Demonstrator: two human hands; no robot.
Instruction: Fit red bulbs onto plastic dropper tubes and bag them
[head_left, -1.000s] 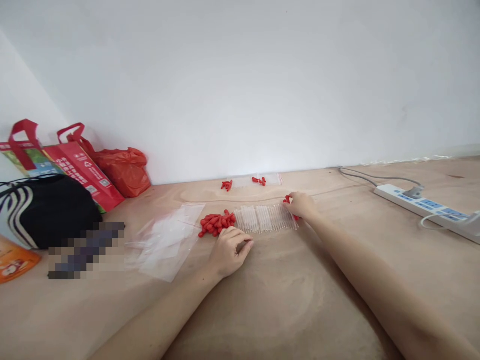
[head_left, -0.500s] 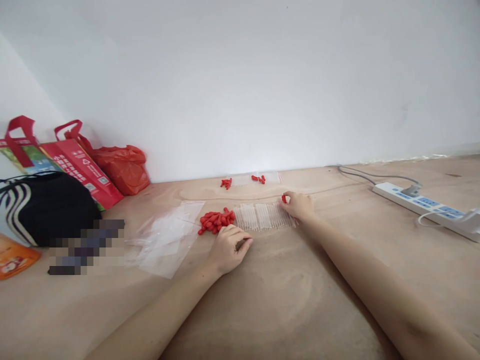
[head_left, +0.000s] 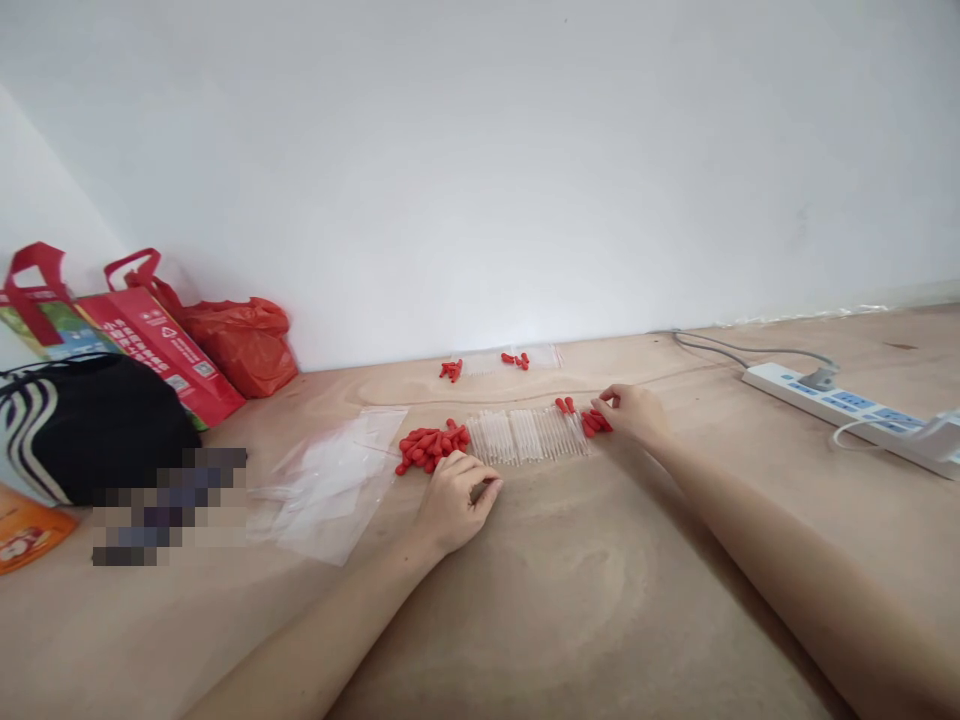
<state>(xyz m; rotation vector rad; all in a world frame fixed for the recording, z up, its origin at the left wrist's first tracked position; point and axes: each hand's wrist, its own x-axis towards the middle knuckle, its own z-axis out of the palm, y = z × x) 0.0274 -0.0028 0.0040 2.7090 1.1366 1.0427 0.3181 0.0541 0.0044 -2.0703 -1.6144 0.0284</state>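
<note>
A row of thin clear glass dropper tubes (head_left: 517, 437) lies side by side on the wooden table. Two red rubber bulbs (head_left: 565, 405) sit at the far ends of tubes on the row's right side. Just right of the row, my right hand (head_left: 634, 412) has its fingertips pinched at a small group of loose red rubber bulbs (head_left: 595, 424); the exact grip is partly hidden. My left hand (head_left: 459, 500) rests on the table with thumb and fingers curled together, nothing visible in them. Behind it is a larger pile of red rubber bulbs (head_left: 431, 445).
Clear plastic bags (head_left: 330, 490) lie left of the pile. Near the wall is a bag (head_left: 480, 362) with tubes and red bulbs around it. A white power strip (head_left: 847, 405) stands at right. Shopping bags (head_left: 165, 345) and a black drawstring bag (head_left: 105, 425) fill the left.
My right hand has moved right, from the tubes to the loose bulbs. Two red bulbs now show on tube ends where the hand was. My left hand stays in place.
</note>
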